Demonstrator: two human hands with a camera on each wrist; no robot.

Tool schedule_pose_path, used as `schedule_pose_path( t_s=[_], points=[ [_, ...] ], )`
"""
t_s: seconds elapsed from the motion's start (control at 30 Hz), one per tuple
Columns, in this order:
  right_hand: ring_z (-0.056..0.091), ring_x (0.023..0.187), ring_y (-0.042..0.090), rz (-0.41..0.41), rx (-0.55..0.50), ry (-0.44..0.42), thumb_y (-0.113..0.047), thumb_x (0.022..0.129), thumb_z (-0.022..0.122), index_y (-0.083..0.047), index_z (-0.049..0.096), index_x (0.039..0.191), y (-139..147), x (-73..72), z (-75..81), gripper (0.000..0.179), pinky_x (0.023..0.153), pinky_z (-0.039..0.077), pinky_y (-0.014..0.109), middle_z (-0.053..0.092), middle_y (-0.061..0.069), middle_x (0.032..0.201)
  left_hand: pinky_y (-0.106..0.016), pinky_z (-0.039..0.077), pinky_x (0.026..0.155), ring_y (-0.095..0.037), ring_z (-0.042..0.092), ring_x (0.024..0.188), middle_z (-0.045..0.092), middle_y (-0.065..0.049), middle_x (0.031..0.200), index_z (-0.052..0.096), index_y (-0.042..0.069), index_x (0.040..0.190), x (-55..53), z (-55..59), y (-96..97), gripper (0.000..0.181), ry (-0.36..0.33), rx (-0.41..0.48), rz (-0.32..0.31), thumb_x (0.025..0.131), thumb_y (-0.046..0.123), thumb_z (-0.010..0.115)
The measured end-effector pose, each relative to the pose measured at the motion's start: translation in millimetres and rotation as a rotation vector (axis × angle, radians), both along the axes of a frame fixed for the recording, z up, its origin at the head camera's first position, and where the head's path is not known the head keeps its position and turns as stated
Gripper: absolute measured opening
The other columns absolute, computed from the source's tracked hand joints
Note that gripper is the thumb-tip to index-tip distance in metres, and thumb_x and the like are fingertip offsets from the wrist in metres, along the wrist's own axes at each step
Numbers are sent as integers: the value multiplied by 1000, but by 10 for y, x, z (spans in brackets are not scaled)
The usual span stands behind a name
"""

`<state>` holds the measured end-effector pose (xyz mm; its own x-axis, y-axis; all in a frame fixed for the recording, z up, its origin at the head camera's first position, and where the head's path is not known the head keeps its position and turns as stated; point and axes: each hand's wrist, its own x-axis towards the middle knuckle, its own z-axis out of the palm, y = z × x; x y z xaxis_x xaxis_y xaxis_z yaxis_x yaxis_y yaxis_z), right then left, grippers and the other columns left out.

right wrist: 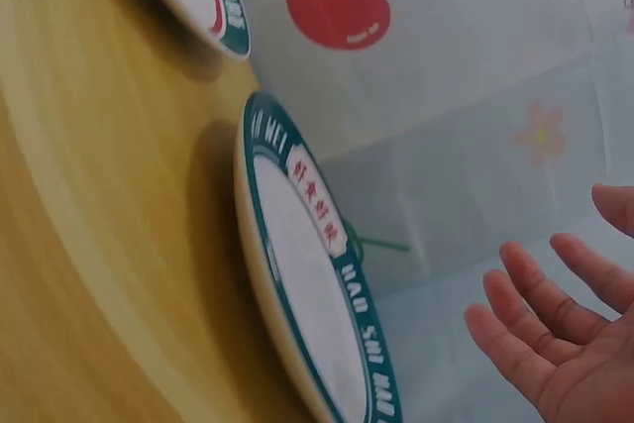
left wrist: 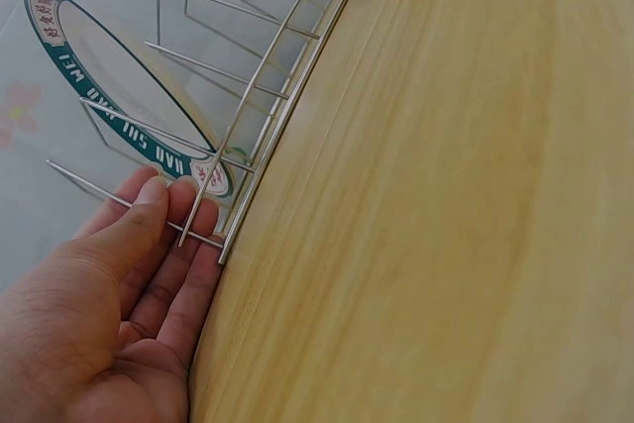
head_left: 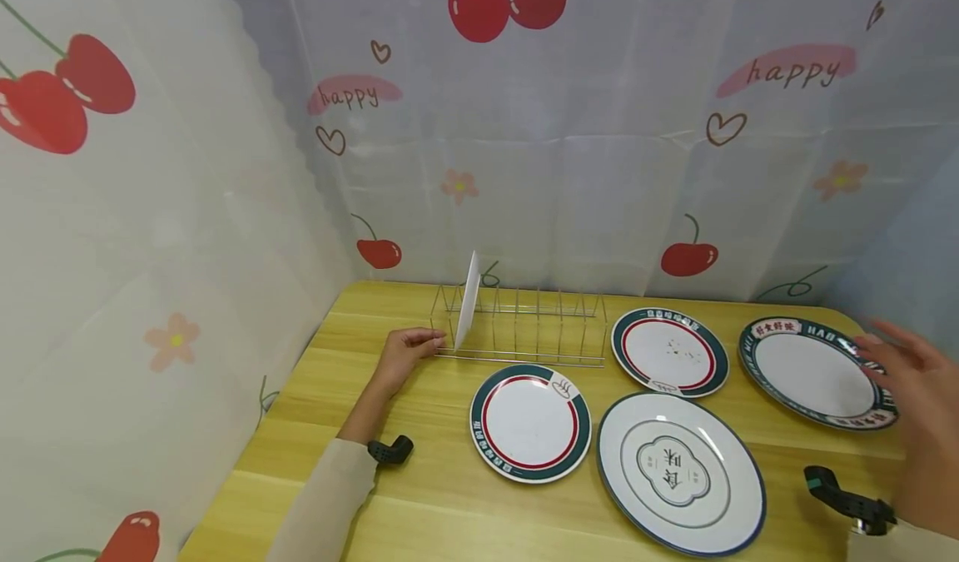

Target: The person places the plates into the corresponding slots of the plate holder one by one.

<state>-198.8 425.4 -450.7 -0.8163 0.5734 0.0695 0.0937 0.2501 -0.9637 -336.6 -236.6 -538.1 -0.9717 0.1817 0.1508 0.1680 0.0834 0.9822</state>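
Observation:
My left hand (head_left: 405, 359) pinches the near left corner of a wire dish rack (head_left: 550, 354). In the left wrist view, its thumb and fingers (left wrist: 149, 207) close around the end wire. One plate (head_left: 468, 300) stands on edge in the rack's left part; its green lettered rim shows in the left wrist view. Over at the right, my right hand (head_left: 917, 383) hovers beside a green-rimmed plate (head_left: 812, 370) lying face up on the table. The right wrist view shows spread fingers (right wrist: 530, 349) apart from that plate, holding nothing.
Two plates with red rings and green rims, one (head_left: 530, 425) before the rack and one (head_left: 669, 352) right of it, lie flat. A larger blue-rimmed white plate (head_left: 682, 474) lies nearer me. Behind the wooden table (head_left: 442, 495) hangs a cherry-print curtain (head_left: 554, 187).

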Motion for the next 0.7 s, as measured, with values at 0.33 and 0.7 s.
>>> schedule_pose_path(
  t_s=[0.33,0.7],
  points=[
    [45,123,42,-129,254,-361,-38,108,38,-5,27,160,347,-73,-258,63,107,42,49,38,28,155,-31,61,81,-19,74,92,75,-18,106,74,-8,112,19,-13,1,21,-11,22,-2,94,5,72],
    [27,145,50,-189,155,-462,-33,109,29,-2,21,160,235,4,-217,60,117,27,63,21,29,162,-32,61,81,-20,74,94,75,-19,106,75,-4,111,31,1,-9,20,10,-2,1,95,8,72]
  ],
)
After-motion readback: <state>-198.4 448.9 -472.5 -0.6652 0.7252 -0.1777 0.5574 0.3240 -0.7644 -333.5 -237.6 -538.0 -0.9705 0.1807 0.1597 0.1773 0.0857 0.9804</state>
